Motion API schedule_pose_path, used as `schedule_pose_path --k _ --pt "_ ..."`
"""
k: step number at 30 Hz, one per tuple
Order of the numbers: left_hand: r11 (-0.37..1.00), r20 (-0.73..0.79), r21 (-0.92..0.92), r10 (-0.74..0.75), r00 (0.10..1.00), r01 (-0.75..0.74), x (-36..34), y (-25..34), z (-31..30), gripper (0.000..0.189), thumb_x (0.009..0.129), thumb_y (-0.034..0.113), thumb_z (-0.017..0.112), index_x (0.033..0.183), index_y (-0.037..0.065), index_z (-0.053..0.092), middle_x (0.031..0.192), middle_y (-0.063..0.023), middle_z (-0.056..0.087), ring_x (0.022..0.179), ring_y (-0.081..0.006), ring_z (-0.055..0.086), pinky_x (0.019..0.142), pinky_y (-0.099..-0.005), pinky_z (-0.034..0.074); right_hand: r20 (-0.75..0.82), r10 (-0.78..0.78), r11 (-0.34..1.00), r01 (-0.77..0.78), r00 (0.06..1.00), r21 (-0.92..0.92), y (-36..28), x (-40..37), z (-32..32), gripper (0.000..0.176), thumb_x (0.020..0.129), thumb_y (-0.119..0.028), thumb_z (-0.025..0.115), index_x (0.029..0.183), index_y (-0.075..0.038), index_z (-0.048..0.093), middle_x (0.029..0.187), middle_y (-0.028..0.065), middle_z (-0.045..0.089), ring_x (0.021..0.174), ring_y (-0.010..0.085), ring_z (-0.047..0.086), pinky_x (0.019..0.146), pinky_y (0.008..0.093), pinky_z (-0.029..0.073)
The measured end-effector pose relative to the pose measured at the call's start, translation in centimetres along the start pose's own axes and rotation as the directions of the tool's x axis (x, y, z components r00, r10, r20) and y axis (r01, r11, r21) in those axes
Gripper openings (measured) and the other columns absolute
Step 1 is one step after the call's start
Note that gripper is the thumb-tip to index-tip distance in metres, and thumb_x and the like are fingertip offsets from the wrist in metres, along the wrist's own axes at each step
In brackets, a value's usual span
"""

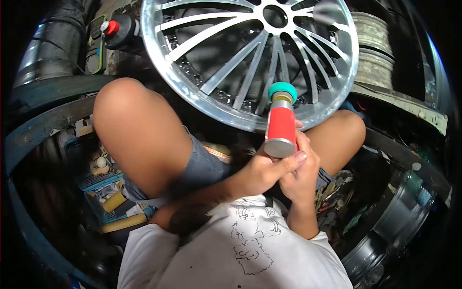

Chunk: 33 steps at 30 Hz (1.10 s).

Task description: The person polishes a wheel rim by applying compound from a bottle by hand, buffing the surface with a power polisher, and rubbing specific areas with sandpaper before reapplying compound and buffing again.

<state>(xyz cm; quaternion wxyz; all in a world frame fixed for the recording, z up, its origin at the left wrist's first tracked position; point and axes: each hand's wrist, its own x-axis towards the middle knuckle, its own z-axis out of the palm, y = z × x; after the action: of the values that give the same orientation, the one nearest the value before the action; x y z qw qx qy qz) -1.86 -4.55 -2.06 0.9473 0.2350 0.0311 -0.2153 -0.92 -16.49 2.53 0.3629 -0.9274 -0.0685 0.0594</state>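
Observation:
A polisher (pixel 280 124) with a red body, a silver end cap and a round green pad (pixel 282 90) is held up in front of my chest. My left hand (pixel 265 172) is closed at its lower end, the thumb reaching across toward the right. My right hand (pixel 302 169) wraps around the same place from the other side, fingers folded together with the left ones. The grip under the red body is hidden by my hands. In this view the pad overlaps the lower rim of a silver multi-spoke wheel rim (pixel 250 123), which leans beyond my knees.
A dark bottle with a red cap (pixel 111 28) stands left of the wheel. Stacked rims (pixel 373 38) are at the right back. Beside my left leg sits a blue basket (pixel 91 179) of small items. Another dark rim (pixel 399 216) lies at the lower right, near a metal beam (pixel 399 108).

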Motion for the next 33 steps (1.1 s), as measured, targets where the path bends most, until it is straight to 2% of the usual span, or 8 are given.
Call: schedule_pose_path --k 3,7,9,10,15,17,24,33 --pt "0.996 -0.044 -0.089 -0.010 0.999 0.007 -0.3 0.8 -0.1 0.069 0.099 0.021 0.071 0.151 0.000 0.031 0.145 -0.0111 0.040 0.134 -0.0197 0.044 0.114 -0.0370 0.037 0.063 0.010 1.000 -0.012 0.998 0.024 -0.7 1.1 0.3 0.041 0.083 -0.012 0.071 0.121 0.002 0.064 0.096 0.0249 0.073 0.089 0.0399 0.076 0.075 0.0413 0.059" --pt "0.985 -0.158 -0.088 0.136 0.978 -0.151 -0.4 1.5 -0.6 0.072 0.096 0.018 0.072 0.151 -0.001 0.031 0.146 -0.0135 0.040 0.137 -0.0258 0.044 0.114 -0.0417 0.037 0.181 -0.010 0.999 0.017 0.983 -0.037 -2.0 3.1 1.2 0.042 0.082 -0.017 0.073 0.119 0.001 0.064 0.095 0.0232 0.073 0.085 0.0412 0.075 0.072 0.0413 0.059" --pt "0.982 -0.186 0.043 0.190 0.964 -0.185 -0.7 3.0 -1.3 0.070 0.094 0.018 0.073 0.149 -0.001 0.034 0.146 -0.0156 0.039 0.135 -0.0274 0.046 0.114 -0.0422 0.038 0.280 0.027 0.996 0.000 0.960 -0.095 -3.3 4.1 1.4 0.042 0.081 -0.019 0.074 0.117 0.001 0.065 0.093 0.0223 0.072 0.082 0.0414 0.074 0.070 0.0413 0.058" --pt "0.987 -0.199 -0.020 0.154 0.968 -0.161 -0.7 3.4 -1.4 0.069 0.093 0.019 0.074 0.147 -0.001 0.035 0.145 -0.0162 0.040 0.135 -0.0276 0.046 0.113 -0.0421 0.038 0.276 -0.046 0.989 0.083 0.960 -0.121 -3.3 4.6 1.8 0.041 0.078 -0.019 0.076 0.113 0.000 0.066 0.086 0.0192 0.071 0.073 0.0386 0.073 0.065 0.0411 0.057" --pt "0.973 -0.227 -0.228 -0.091 0.970 0.038 -1.6 5.8 -1.6 0.066 0.087 0.016 0.075 0.141 0.001 0.039 0.139 -0.0224 0.051 0.131 -0.0292 0.053 0.112 -0.0455 0.043 0.431 -0.061 0.938 0.200 0.900 -0.284 -5.5 6.3 1.3 0.036 0.074 -0.018 0.076 0.104 -0.001 0.067 0.077 0.0140 0.069 0.061 0.0324 0.070 0.056 0.0394 0.055" --pt "0.980 -0.210 -0.198 -0.012 0.978 -0.031 -1.8 5.9 -1.7 0.060 0.091 0.018 0.075 0.138 0.002 0.042 0.135 -0.0157 0.051 0.130 -0.0270 0.051 0.111 -0.0425 0.042 0.467 -0.069 0.915 0.242 0.881 -0.322 -6.2 6.8 1.3 0.035 0.073 -0.017 0.075 0.102 0.000 0.067 0.075 0.0126 0.069 0.058 0.0307 0.069 0.052 0.0388 0.054" --pt "0.945 -0.190 -0.326 -0.029 0.981 -0.035 -2.0 7.9 -3.7 0.060 0.092 0.015 0.074 0.140 0.003 0.040 0.137 -0.0173 0.051 0.128 -0.0271 0.053 0.108 -0.0419 0.045 0.614 0.008 0.896 0.267 0.790 -0.356 -7.7 9.4 1.6 0.039 0.073 -0.019 0.077 0.104 0.000 0.063 0.076 0.0112 0.069 0.056 0.0290 0.067 0.049 0.0384 0.053" --pt "0.911 -0.194 -0.411 -0.061 0.979 -0.025 -1.7 8.7 -4.7 0.060 0.094 0.012 0.072 0.142 0.004 0.038 0.140 -0.0194 0.051 0.127 -0.0272 0.055 0.105 -0.0412 0.048 0.678 0.043 0.895 0.273 0.734 -0.352 -7.8 10.7 2.0 0.050 0.073 -0.027 0.082 0.110 0.001 0.061 0.086 0.0125 0.069 0.061 0.0290 0.068 0.051 0.0381 0.054"
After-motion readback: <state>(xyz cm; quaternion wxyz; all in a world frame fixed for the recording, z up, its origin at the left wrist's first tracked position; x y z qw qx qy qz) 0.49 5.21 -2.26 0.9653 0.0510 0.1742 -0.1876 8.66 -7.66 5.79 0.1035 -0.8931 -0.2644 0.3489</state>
